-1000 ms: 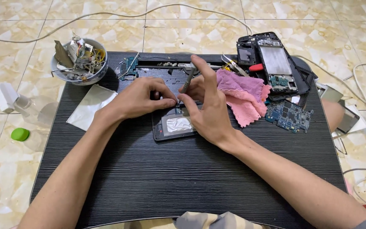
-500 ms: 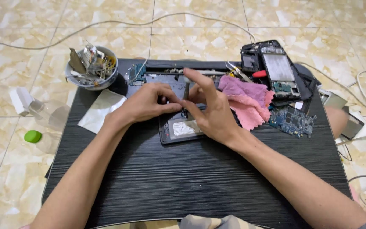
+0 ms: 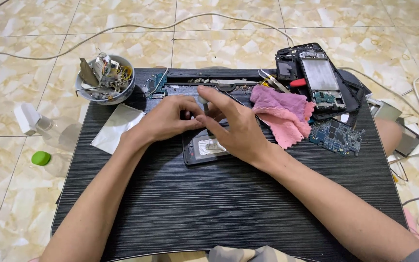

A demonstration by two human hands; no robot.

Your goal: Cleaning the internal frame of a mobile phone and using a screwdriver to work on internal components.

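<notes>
phone chassis, opened up and dark, lies flat near the middle of the black wood-grain surface, half covered by both hands. fingers of the right hand are pinched around a small grey piece right above the chassis top edge, thumb and forefinger closed on it, the other fingers spread over the frame. left hand comes in from the other side, its fingertips curled and pressed against the same spot, touching the right hand; whether it grips anything i cannot tell. just beside the right wrist sits a crumpled pink cloth, touching a second stripped phone at the far right corner. a blue circuit board lies near the cloth's lower edge. far left corner, a bowl of scrap parts; below it a silvery sheet flat on the surface. off the surface, on the tiled floor, a green cap.
</notes>
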